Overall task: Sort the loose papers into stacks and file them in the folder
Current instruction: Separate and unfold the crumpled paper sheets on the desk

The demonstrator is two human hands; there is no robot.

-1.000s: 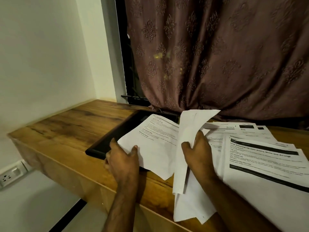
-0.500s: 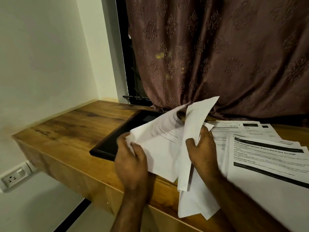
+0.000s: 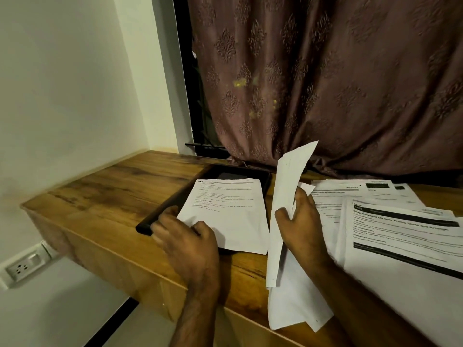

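— Right, left hand point(image 3: 186, 240): what's it doing?

— Resting at the near-left corner of a printed sheet point(image 3: 225, 214). Thumb lies on the paper, fingers reach past its edge onto the rim of the black folder point(image 3: 160, 214) underneath. Fingers look blurred; they seem loosely bent, pressing rather than gripping, but I can't tell for sure.

— And that sheet?

— Lies flat, text up, on the open black folder, just beyond the left hand. Its near edge overhangs the folder toward the wooden desk point(image 3: 105, 196) front.

— Right hand point(image 3: 302, 221)?

— Raised off the desk, fingers and thumb curled round a sheaf of held papers point(image 3: 285, 196). Sheaf stands nearly upright, folded lengthwise in the grip; upper corner points up toward the curtain point(image 3: 338, 83), lower end hangs past the wrist and over the desk's front edge.

— Remaining papers?

— Loose papers point(image 3: 400, 234) spread to the right of the right hand, overlapping, several with dark header bars. They're flat on the desk, partly under the right forearm.

— Gap between hands?

— Apart. The flat sheet's right edge sits just beside the upright sheaf; whether they touch, can't tell.

— Surroundings?

— Brown patterned curtain beyond both hands; pale wall to the left; wall socket point(image 3: 23, 267) below the desk, far left of the left hand.
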